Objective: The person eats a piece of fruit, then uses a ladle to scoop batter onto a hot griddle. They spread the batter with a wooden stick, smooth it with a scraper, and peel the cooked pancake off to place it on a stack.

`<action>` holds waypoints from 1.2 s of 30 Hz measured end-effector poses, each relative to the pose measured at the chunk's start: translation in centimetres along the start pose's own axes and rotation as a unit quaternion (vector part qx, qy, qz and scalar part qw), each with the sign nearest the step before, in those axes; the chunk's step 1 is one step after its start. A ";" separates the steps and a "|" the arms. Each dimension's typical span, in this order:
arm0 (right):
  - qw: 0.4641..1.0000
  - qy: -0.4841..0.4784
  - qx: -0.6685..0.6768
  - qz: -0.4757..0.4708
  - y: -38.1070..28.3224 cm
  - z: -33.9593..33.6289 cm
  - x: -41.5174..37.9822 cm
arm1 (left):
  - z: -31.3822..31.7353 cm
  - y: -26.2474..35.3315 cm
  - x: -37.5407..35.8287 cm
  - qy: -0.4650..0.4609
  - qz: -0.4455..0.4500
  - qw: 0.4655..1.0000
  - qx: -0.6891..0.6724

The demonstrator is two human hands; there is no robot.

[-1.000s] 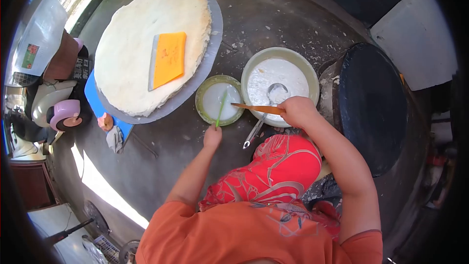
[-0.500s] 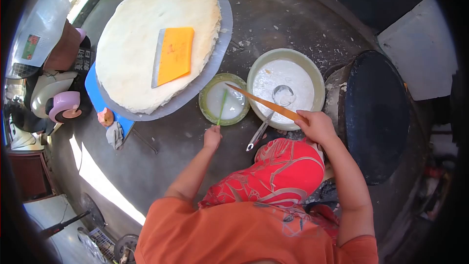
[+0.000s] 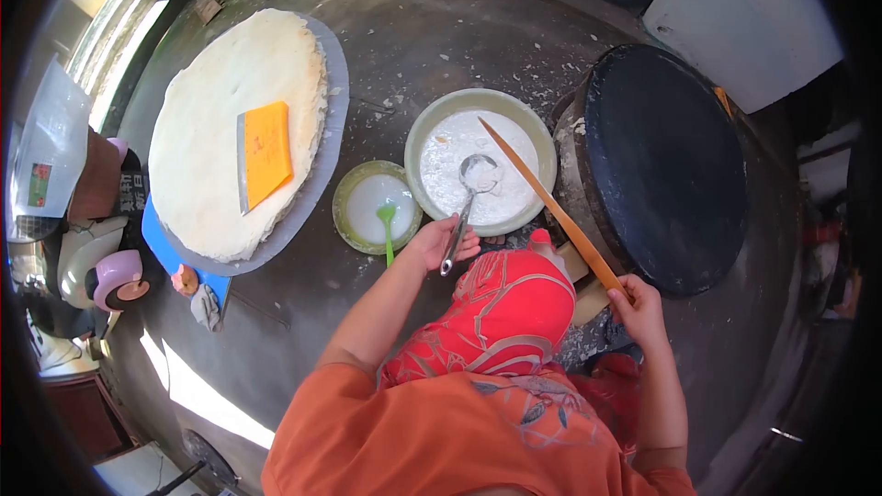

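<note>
My right hand (image 3: 638,308) grips the lower end of a long, thin wooden spreading stick (image 3: 560,220). Its pointed tip reaches over the white batter in the large pale bowl (image 3: 549,186). A metal ladle (image 3: 462,213) rests with its scoop in that batter and its handle over the rim. My left hand (image 3: 434,243) is at this handle, its fingers stretched out beneath it and not wrapped round it. Beside my left wrist, a green brush or spatula (image 3: 387,219) leans in a smaller bowl (image 3: 342,211) of whitish liquid.
A round black griddle (image 3: 666,165) stands on the right. On the left, a stack of thin round flatbreads (image 3: 211,119) lies on a grey disc (image 3: 335,101), with an orange scraper (image 3: 266,154) on top. A blue board (image 3: 156,234) juts out below.
My left hand has let go of the green tool and moved right to the ladle handle. My right hand has drawn the wooden stick back toward the griddle. The view has shifted right.
</note>
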State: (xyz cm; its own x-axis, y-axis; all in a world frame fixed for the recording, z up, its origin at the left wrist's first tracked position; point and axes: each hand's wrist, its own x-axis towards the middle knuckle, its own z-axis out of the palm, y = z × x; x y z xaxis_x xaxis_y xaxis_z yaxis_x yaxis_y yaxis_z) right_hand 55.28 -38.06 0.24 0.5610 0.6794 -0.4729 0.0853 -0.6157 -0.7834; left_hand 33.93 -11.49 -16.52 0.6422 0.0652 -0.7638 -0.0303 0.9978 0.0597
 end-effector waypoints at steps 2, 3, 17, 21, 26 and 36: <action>0.999 0.024 0.020 0.015 1.2 -0.8 -1.8 | 1.0 0.0 0.7 0.009 -0.013 1.000 0.006; 0.999 0.035 0.041 0.011 2.0 -1.3 -2.7 | -0.6 0.3 2.2 0.032 0.000 0.996 0.083; 0.991 0.083 0.107 -0.002 5.9 -3.1 -5.2 | 4.4 0.9 -2.9 0.331 0.194 0.382 0.840; 0.994 0.079 0.081 -0.004 5.9 -2.9 -5.9 | 2.4 -1.0 -0.8 0.337 0.233 0.419 0.810; 0.993 0.087 0.081 -0.013 5.8 -3.5 -6.5 | 3.3 0.5 -3.4 0.317 0.266 0.511 0.753; 0.993 0.104 0.042 -0.027 5.4 -4.0 -7.0 | 7.7 0.4 0.3 0.334 0.294 0.477 0.758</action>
State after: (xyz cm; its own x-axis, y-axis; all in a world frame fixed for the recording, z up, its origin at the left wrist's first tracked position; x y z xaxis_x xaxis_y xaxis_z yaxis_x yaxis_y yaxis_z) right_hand 55.10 -47.79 0.94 0.7158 0.6087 -0.3421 0.0567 -0.5390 -0.8404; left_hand 39.96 -11.16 -11.77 0.4606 0.8226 -0.3334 0.8597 -0.3199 0.3984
